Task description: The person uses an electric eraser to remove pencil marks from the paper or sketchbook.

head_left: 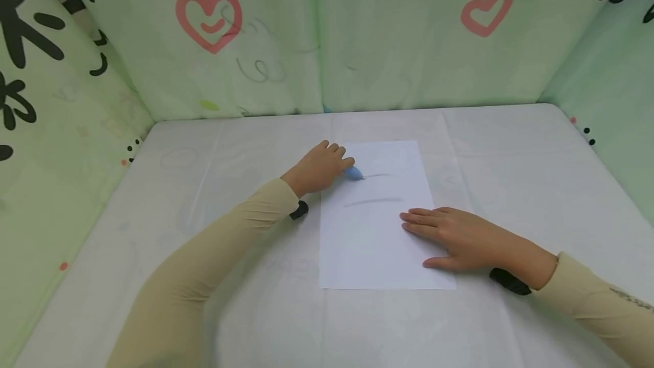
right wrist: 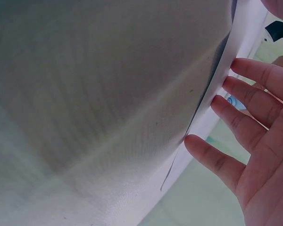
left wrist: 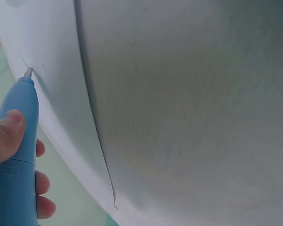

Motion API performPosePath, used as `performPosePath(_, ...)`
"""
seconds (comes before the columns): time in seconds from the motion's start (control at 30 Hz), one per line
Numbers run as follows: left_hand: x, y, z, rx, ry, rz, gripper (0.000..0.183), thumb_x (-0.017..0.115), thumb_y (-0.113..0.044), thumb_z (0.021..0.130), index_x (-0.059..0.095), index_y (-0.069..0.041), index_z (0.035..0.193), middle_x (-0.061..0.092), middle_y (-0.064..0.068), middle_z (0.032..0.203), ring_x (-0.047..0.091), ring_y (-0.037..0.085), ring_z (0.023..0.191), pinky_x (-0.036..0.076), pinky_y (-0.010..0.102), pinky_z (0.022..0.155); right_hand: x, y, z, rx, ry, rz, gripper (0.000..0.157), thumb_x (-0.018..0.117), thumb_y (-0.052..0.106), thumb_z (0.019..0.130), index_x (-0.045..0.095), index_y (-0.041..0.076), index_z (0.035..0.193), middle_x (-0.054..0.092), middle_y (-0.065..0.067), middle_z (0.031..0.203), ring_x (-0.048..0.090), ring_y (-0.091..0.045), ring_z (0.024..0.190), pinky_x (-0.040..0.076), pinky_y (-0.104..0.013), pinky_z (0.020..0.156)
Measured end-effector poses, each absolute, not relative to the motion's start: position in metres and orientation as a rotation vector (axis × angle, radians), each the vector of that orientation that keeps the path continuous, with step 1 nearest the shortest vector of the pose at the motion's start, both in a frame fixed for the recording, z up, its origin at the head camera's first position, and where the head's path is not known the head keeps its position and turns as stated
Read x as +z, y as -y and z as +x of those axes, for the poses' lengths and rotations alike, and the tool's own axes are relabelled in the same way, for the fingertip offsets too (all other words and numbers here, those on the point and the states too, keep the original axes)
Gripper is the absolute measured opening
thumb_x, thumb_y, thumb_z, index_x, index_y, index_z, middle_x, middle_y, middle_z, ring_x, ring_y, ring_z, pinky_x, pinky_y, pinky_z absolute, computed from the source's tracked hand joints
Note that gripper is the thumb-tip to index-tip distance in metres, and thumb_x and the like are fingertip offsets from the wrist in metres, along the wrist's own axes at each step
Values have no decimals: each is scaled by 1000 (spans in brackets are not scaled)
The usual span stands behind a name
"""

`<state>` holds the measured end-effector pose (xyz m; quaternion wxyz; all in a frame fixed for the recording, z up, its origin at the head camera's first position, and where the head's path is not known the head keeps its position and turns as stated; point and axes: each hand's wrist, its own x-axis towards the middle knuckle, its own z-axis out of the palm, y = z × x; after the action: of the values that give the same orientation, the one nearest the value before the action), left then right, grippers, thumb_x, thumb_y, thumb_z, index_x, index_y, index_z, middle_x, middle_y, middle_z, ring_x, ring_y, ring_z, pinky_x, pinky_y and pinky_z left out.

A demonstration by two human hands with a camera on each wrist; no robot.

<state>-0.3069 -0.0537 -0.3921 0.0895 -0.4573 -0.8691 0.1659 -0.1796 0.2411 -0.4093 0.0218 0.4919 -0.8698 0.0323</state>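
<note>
My left hand grips a blue electric eraser, whose narrow tip meets a white sheet of paper beside a faint grey line. In the left wrist view, the thumb lies along the blue barrel and the other fingers wrap behind it. A second, darker grey line crosses the sheet lower down. On the paper's right side rests my right hand, its fingers straight and spread. The right wrist view shows those fingertips touching the sheet near its edge.
A white cloth with fold creases covers the table. Green curtains with red hearts and black figures stand behind and along both sides. A black wrist strap shows beneath the left wrist, and another beneath the right.
</note>
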Motion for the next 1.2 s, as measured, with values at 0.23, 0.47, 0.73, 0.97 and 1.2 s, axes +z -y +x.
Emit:
performPosePath(0.23, -394, 51, -307, 530, 2567, -1353, 19, 51, -18, 96, 56, -14, 113, 63, 7, 99, 59, 22, 86, 44, 31, 78, -409, -241, -180, 119, 2695, 1529, 59, 64, 42, 87, 54, 4, 130, 54, -9, 137, 52, -27, 124, 47, -41, 91)
performPosePath(0.47, -392, 52, -306, 556, 2580, -1335, 18, 51, -17, 96, 57, -14, 112, 62, 7, 98, 59, 21, 86, 44, 31, 77, -409, -241, -179, 105, 2699, 1529, 59, 62, 43, 87, 54, 4, 130, 54, -9, 137, 52, -28, 124, 47, -41, 91)
performPosePath(0.73, -390, 52, -306, 557, 2611, -1304, 18, 52, -20, 96, 56, -14, 113, 62, 7, 101, 60, 21, 90, 45, 32, 81, -408, -242, -178, 103, 2674, 1523, 59, 64, 43, 86, 54, 4, 130, 54, -9, 137, 53, -27, 123, 47, -41, 91)
performPosePath(0.97, -389, 50, -306, 526, 2581, -1344, 17, 52, -17, 95, 57, -14, 111, 62, 7, 96, 58, 21, 84, 43, 31, 77, -408, -242, -179, 102, 2678, 1526, 60, 63, 44, 87, 54, 5, 131, 54, -8, 137, 53, -27, 124, 46, -41, 91)
performPosePath(1.2, -387, 53, -304, 528, 2585, -1361, 18, 53, -21, 95, 57, -14, 111, 63, 7, 96, 59, 22, 85, 43, 31, 79, -410, -241, -180, 102, 2670, 1531, 60, 62, 44, 87, 53, 5, 131, 54, -8, 137, 52, -27, 124, 46, -41, 91)
